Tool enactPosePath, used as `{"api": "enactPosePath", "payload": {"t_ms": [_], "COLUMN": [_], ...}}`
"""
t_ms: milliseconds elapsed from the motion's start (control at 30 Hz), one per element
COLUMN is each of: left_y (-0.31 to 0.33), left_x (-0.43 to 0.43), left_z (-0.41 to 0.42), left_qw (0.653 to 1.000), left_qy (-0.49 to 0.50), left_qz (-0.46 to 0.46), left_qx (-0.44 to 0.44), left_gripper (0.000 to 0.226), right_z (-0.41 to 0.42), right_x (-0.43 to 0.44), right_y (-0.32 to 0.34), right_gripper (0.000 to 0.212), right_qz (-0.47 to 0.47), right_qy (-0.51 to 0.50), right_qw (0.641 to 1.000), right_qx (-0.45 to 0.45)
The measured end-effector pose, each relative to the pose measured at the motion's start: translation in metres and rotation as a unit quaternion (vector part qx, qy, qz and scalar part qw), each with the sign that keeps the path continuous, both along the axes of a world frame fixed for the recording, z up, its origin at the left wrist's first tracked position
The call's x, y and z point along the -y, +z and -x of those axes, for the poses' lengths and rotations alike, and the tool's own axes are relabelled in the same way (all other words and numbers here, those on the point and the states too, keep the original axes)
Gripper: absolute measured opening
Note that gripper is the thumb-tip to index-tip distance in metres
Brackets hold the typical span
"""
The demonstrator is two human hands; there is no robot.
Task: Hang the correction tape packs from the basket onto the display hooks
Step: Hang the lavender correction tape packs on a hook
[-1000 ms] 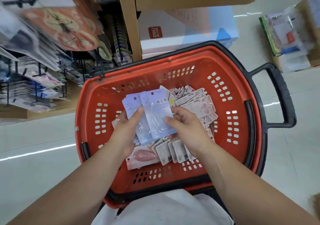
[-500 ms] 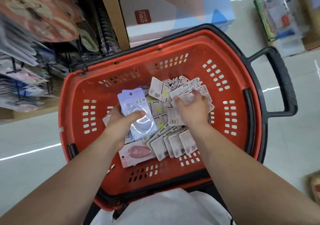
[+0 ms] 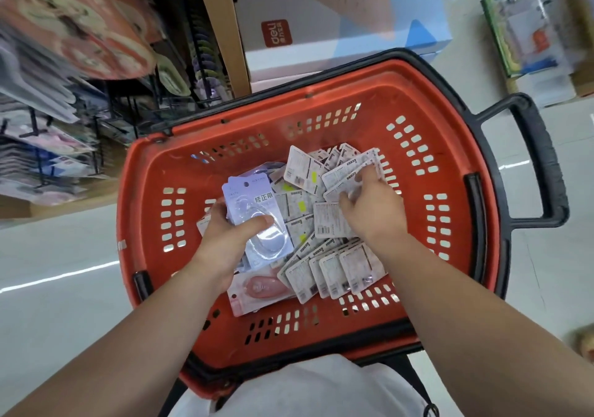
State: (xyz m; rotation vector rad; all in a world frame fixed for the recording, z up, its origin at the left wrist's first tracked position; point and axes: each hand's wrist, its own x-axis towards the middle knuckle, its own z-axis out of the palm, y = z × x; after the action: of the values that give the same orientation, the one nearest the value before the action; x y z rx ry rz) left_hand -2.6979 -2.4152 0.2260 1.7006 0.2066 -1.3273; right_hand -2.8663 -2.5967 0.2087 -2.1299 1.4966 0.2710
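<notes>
Right hand [image 3: 373,214] has left the lilac blister-carded correction tape packs [image 3: 257,217] and now reaches into the far-right corner of the red perforated plastic basket [image 3: 321,95], fingers [image 3: 364,172] curled round white face-down packs [image 3: 350,172]. Left hand [image 3: 225,236] alone grips the lilac stack over the basket's left-centre, thumb pressed across the blister.

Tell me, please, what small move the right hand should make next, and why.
Probably close the right hand on one face-down pack under its fingers and lift it toward the lavender correction tape packs the left hand grips; many more lie loose in the red basket.
</notes>
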Motion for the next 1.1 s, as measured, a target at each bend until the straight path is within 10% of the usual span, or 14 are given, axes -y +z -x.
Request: {"api": "enactPosePath", "payload": {"t_ms": [267, 400, 733, 1100], "left_y": [0.034, 0.065, 0.142, 0.174], "left_x": [0.0, 0.0, -0.053, -0.21], "left_z": [0.011, 0.019, 0.026, -0.066], "left_qw": [1.0, 0.998, 0.982, 0.956], "left_qy": [-0.007, 0.002, 0.077, 0.154], "left_qz": [0.028, 0.058, 0.149, 0.21], "left_qx": [0.012, 0.015, 0.082, 0.133], "left_gripper": [0.073, 0.071, 0.046, 0.078], "right_z": [0.029, 0.022, -0.015, -0.129], "right_x": [0.002, -0.021, -0.058, -0.203], "right_y": [0.069, 0.104, 0.159, 0.201], "right_gripper": [0.024, 0.047, 0.027, 0.021], "right_qz": [-0.015, -0.245, -0.418, -0.383], "right_qy": [-0.085, -0.212, 0.038, 0.104], "right_qw": [0.986, 0.875, 0.835, 0.836], "right_qx": [0.146, 0.359, 0.355, 0.379]}}
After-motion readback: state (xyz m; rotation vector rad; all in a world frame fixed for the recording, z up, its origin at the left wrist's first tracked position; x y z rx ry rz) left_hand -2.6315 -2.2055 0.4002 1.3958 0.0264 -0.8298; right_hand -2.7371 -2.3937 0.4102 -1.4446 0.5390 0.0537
